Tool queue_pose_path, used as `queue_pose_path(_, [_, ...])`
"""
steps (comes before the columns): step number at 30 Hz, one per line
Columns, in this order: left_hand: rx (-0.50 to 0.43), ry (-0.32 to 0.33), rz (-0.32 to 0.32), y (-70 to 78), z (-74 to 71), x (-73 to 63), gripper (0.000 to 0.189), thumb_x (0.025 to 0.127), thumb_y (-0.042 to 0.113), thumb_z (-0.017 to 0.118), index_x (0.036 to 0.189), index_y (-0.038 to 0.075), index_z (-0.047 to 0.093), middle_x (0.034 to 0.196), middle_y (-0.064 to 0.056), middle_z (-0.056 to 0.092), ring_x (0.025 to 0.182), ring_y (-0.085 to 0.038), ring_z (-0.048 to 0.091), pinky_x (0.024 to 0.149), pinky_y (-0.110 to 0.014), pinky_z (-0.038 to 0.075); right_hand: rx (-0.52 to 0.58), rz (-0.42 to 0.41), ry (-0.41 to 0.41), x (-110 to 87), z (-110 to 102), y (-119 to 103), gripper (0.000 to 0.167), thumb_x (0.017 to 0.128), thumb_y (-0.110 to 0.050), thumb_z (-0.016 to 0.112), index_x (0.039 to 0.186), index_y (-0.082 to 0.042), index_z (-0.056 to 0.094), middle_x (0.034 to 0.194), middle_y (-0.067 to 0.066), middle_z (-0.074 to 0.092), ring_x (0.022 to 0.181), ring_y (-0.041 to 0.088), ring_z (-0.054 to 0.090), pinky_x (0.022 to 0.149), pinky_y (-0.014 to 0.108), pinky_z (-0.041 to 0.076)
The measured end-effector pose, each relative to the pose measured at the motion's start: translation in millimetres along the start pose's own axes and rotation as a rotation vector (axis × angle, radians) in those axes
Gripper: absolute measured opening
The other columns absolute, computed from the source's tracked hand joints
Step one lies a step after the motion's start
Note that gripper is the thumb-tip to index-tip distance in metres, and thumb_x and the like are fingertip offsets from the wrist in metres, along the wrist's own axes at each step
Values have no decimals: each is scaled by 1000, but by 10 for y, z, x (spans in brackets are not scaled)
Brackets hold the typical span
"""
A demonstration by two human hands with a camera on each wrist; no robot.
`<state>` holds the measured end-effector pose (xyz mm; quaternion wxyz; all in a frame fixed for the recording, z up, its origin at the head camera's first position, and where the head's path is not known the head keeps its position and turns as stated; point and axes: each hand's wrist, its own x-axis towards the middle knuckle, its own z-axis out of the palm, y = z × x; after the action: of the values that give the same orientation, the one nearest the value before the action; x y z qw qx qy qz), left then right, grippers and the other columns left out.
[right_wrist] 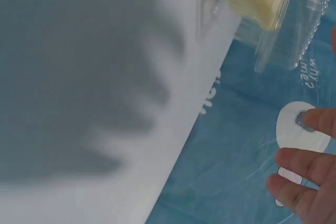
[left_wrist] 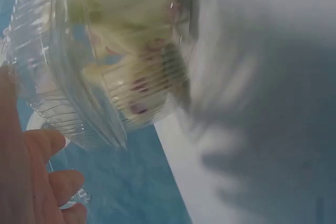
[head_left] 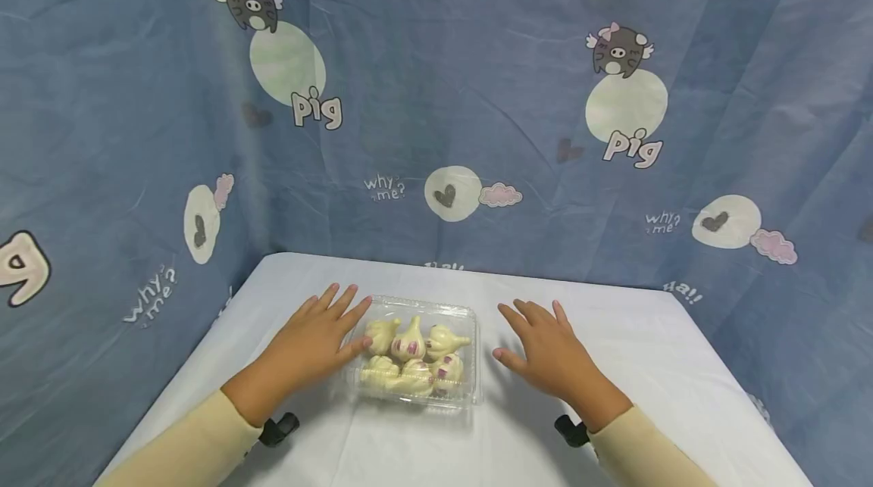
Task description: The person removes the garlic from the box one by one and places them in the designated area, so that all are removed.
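A clear plastic clamshell box [head_left: 470, 388] with several garlic bulbs [head_left: 409, 341] inside stands on the white table; its lid looks closed. My left hand [head_left: 310, 343] is spread at the box's left side, its thumb over the left edge; whether it touches the plastic I cannot tell. In the left wrist view the clear box [left_wrist: 58, 77] is close beside the left fingers [left_wrist: 65, 186]. To the right of the box and apart from it, my right hand [head_left: 546, 347] hovers with its fingers spread. The right fingers [right_wrist: 302, 166] hold nothing in the right wrist view.
A white cloth covers the table [head_left: 518, 441]. Behind it and along the sides hangs a blue curtain [head_left: 464, 40] with pig and cloud prints. A dark strap-like device [head_left: 278, 430] sits at the left wrist, and another black device [head_left: 571, 431] at the right wrist.
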<state>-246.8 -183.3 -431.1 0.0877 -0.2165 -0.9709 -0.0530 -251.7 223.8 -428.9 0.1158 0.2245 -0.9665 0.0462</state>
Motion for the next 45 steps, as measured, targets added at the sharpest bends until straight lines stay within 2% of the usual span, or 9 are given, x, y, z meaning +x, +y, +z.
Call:
queue_pose_path(6, [-100, 18, -25, -4, 57, -105, 71, 107, 58, 49, 164, 17, 37, 168, -19, 33, 157, -48, 23, 123, -68, 24, 55, -12, 31, -25, 63, -81, 73, 97, -57, 67, 157, -19, 48, 153, 11, 56, 144, 31, 50, 126, 66, 16])
queue_pose_path(10, [-152, -2, -55, -24, 86, -155, 73, 108, 58, 46, 164, 14, 35, 169, -19, 33, 157, -48, 23, 124, -67, 22, 115, -19, 34, -58, 112, -141, 70, 98, -53, 68, 155, -18, 50, 150, 8, 58, 142, 30, 53, 125, 63, 26])
queue_pose_path(17, [-293, -2, -137, -44, 156, -267, 80, 110, 59, 38, 161, -2, 33, 166, -24, 35, 155, -50, 25, 121, -68, 27, 264, 14, 37, -148, 221, -276, 57, 99, -53, 67, 145, -19, 60, 139, 0, 64, 129, 26, 62, 107, 53, 50])
queue_pose_path(25, [-500, -9, -193, 4, 268, -413, 78, 113, 48, 36, 160, -13, 22, 158, -35, 36, 146, -53, 39, 117, -69, 34, 426, 2, 2, -266, 337, -356, 31, 101, -46, 68, 122, -24, 62, 114, -11, 61, 103, 9, 62, 84, 38, 56])
queue_pose_path(30, [-590, -7, -292, 22, 314, -447, 80, 113, 51, 34, 159, -14, 24, 143, -29, 49, 134, -46, 53, 112, -66, 41, 489, -82, 8, -255, 311, -354, 26, 99, -43, 71, 115, -24, 62, 109, -10, 60, 95, 8, 60, 81, 34, 56])
queue_pose_path(33, [-624, -15, -335, 35, 304, -448, 79, 113, 53, 33, 156, -12, 33, 138, -25, 56, 131, -43, 56, 109, -65, 44, 524, -128, 15, -257, 293, -353, 24, 96, -43, 76, 110, -26, 67, 108, -14, 59, 95, 7, 60, 82, 32, 56])
queue_pose_path(37, [-693, -19, -388, 23, 331, -450, 72, 112, 55, 35, 151, -5, 47, 116, -12, 68, 109, -27, 65, 99, -53, 52, 559, -185, 46, -269, 279, -372, 17, 90, -34, 85, 100, -30, 72, 106, -20, 59, 96, 8, 62, 82, 30, 56])
queue_pose_path(40, [-814, -29, -460, 15, 387, -449, 60, 112, 48, 43, 144, -1, 54, 105, -5, 68, 93, -15, 66, 87, -42, 56, 574, -214, 49, -275, 279, -384, 16, 88, -28, 87, 96, -32, 73, 105, -21, 60, 97, 8, 63, 84, 30, 56])
queue_pose_path(45, [-1189, -72, -519, 0, 474, -460, 39, 110, 28, 50, 125, -8, 55, 97, -13, 59, 85, -21, 72, 80, -36, 63, 583, -237, 29, -293, 281, -374, 18, 86, -28, 88, 90, -34, 72, 102, -23, 59, 97, 3, 62, 85, 28, 56])
